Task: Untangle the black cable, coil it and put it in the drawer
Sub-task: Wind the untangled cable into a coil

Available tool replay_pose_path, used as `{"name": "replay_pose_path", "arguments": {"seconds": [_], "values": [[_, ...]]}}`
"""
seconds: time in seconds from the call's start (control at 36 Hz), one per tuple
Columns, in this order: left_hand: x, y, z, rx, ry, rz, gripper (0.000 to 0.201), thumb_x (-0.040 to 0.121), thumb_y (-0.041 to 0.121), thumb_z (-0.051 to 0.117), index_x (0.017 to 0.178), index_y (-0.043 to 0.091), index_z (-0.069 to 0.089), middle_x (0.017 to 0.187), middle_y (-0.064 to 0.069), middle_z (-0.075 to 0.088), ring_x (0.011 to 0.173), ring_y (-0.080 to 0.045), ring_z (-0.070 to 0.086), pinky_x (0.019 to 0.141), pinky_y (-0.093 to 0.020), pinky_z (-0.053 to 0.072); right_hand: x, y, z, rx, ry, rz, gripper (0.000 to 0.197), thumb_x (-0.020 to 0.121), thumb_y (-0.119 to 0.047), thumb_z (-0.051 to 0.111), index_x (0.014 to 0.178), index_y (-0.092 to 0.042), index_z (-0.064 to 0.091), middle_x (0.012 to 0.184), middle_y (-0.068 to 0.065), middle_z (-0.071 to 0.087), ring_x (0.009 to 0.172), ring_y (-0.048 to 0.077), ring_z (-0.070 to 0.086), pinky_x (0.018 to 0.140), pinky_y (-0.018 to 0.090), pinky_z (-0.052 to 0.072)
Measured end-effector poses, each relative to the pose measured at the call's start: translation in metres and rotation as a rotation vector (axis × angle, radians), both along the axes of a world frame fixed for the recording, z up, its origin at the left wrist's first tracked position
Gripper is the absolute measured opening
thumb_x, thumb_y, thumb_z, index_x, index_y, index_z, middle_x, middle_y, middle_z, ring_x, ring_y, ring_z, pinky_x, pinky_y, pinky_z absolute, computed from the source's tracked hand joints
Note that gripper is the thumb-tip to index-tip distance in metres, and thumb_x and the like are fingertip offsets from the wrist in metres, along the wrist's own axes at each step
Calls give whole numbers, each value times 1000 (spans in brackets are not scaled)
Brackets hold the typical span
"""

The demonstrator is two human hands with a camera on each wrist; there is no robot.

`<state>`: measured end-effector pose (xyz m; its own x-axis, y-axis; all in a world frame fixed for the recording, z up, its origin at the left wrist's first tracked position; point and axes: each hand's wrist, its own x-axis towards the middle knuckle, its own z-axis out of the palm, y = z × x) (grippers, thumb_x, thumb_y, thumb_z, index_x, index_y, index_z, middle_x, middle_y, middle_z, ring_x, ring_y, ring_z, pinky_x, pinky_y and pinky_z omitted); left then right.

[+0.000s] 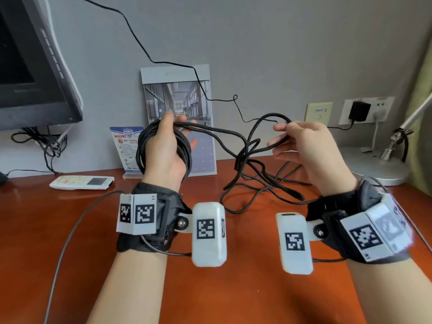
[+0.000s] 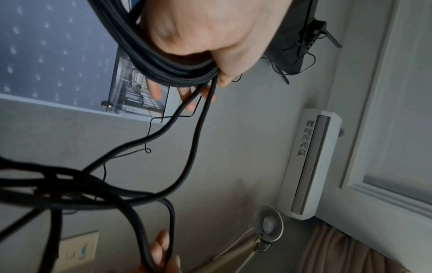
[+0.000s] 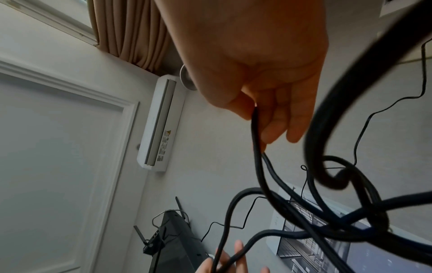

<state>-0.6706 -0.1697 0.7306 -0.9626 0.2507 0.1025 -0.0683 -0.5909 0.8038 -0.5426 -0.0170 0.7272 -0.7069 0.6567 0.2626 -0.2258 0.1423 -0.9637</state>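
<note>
A long black cable runs between both raised hands. Several turns of it are wound as a coil around my left hand, whose thumb pins the strands against the palm. My right hand pinches a loop of the cable between thumb and fingers at chest height. A tangled knot hangs between the hands, and loose loops lie on the wooden desk below. No drawer is in view.
A monitor stands at the left, a white remote and leaflet stand behind my left hand. A calendar leans on the wall. A lamp base and wall sockets are at the right.
</note>
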Motion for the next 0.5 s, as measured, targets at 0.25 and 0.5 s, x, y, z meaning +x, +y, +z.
{"name": "replay_pose_path", "arguments": {"seconds": [0.25,0.5], "values": [[24,21,-8,-177,131,-114,25,97,30,52,76,19,59,77,7,67,82,-12,63,82,-37,47,-2,-30,-5,557,30,71,11,87,-23,63,82,-29,70,79,-7,65,81,3,56,75,11,38],[46,38,-13,-103,-33,-326,39,99,32,45,67,11,52,50,1,55,45,-8,58,48,-17,49,-17,-37,-16,524,79,272,17,84,-12,67,91,-28,67,101,-2,46,105,6,45,92,9,34]]}}
